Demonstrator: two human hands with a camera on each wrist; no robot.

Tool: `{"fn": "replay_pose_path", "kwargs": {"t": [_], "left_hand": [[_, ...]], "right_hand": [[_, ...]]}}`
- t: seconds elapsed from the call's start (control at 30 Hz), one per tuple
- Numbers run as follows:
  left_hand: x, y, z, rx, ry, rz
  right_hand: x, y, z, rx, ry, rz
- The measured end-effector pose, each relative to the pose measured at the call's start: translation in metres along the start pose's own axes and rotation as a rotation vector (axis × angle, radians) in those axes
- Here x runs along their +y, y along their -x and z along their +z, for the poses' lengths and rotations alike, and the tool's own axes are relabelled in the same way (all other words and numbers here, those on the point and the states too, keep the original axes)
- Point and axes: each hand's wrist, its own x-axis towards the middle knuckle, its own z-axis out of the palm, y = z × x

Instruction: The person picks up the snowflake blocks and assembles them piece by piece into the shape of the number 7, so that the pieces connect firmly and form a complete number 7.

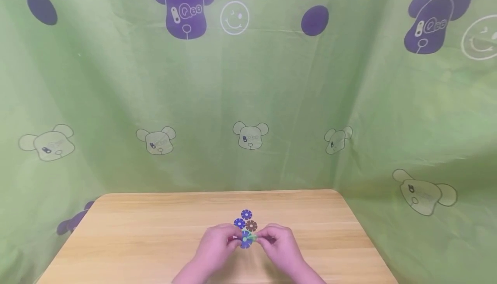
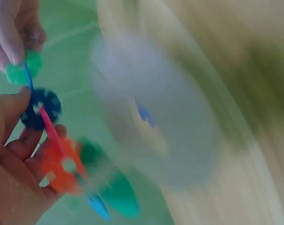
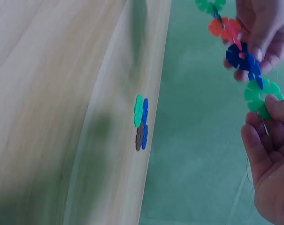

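Left hand (image 1: 217, 244) at 9 o'clock, pinching the disc chain (image 3: 234, 57) at its blue part. Right hand (image 1: 280, 245) at 3 o'clock, thumb and fingers pinching the green end disc (image 3: 254, 96). Chain held up off the bench (image 1: 136, 241) between my hands, presumably gripped both sides of the last joint so it doesn't twist. Orange disc (image 2: 55, 159) and another green disc (image 3: 206, 5) run on beside my left fingers.

Loose ones lie flat at 12 o'clock, bunched, probably for easy reach by either hand: far blue disc (image 1: 249, 216), near blue disc (image 1: 237, 222), brown disc (image 1: 254, 227), loose green disc (image 3: 138, 111).

Far bench edge near that bunch, curtain (image 1: 233, 81) beyond. Bench runs wide toward 9 and 3, so sideways room looks good; near edge out of frame.
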Motion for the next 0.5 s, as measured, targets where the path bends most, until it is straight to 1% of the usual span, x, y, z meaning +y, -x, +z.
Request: {"fn": "replay_pose_path", "kwargs": {"t": [0.1,0.17,0.27,0.33,0.4,0.5], "left_hand": [[0.006,-0.002,0.003,0.034,-0.037,0.025],[0.01,-0.003,0.003,0.045,-0.069,0.021],[0.013,-0.003,0.003,0.047,-0.071,0.005],[0.013,-0.003,0.002,0.04,-0.064,0.004],[0.012,-0.002,0.0,0.03,-0.056,0.004],[0.008,-0.001,-0.003,0.008,-0.031,-0.006]], "right_hand": [[-0.002,0.001,0.006,0.045,-0.009,-0.037],[-0.004,0.001,0.01,0.067,-0.016,-0.055],[-0.006,0.002,0.014,0.083,-0.028,-0.055],[-0.007,0.003,0.014,0.075,-0.038,-0.035],[-0.006,0.003,0.013,0.046,-0.032,-0.005],[0.001,0.002,0.006,-0.005,-0.017,0.071]]}}
